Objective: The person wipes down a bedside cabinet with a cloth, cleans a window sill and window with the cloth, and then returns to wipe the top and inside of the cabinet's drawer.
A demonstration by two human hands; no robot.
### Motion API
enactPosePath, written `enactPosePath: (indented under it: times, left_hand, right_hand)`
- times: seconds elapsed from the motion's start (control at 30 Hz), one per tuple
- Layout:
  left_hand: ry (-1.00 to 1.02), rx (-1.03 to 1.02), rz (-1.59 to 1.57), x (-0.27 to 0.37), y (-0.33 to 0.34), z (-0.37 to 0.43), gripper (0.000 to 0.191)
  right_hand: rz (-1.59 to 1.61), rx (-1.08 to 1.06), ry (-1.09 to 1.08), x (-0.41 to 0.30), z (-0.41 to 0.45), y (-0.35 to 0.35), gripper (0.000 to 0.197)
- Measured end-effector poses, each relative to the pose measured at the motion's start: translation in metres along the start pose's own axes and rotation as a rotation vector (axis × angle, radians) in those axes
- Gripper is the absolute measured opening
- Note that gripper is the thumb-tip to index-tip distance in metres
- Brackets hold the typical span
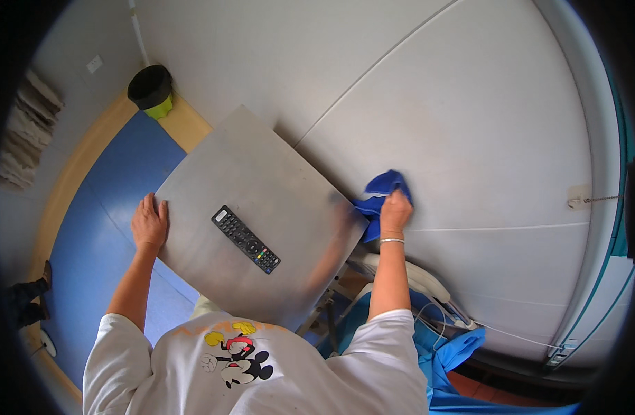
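My right hand, with a bracelet at the wrist, grips a dark blue cloth beside the right corner of a metal-topped table. Part of the cloth hangs below the fist and meets the table corner. My left hand rests on the table's left edge, fingers on the rim and thumb on the top, holding nothing. A black remote control with several coloured buttons lies aslant on the metal tabletop, between my two hands.
A grey wall runs along the table's far right side. In the far left corner stands a green bin with a black liner. At the lower right are a pale bed rail, a white cable and blue fabric. Another person's feet show at the far left.
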State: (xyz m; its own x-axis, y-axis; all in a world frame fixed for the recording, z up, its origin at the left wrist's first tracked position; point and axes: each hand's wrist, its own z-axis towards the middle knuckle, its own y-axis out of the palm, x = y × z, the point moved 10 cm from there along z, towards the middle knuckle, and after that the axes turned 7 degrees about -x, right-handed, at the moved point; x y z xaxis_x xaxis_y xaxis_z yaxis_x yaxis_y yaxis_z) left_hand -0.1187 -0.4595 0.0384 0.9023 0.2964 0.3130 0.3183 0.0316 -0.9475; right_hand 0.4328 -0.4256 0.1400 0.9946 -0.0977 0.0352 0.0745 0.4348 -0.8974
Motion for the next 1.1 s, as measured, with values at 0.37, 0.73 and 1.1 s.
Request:
enactPosePath:
  times: [0.37,0.73,1.1]
  left_hand:
    - [-0.005,-0.015,0.006,-0.006,0.005,0.002,0.035]
    - [0.039,0.036,-0.025,-0.003,0.004,-0.001,0.034]
    - [0.05,0.023,-0.074,-0.004,-0.001,0.0,0.035]
  right_hand:
    - [0.17,0.572,0.25,-0.014,0.111,-0.221,0.031]
    - [-0.175,-0.042,-0.469,-0.124,0.097,-0.054,0.01]
    - [-0.414,0.199,-0.24,-0.099,0.105,-0.123,0.008]
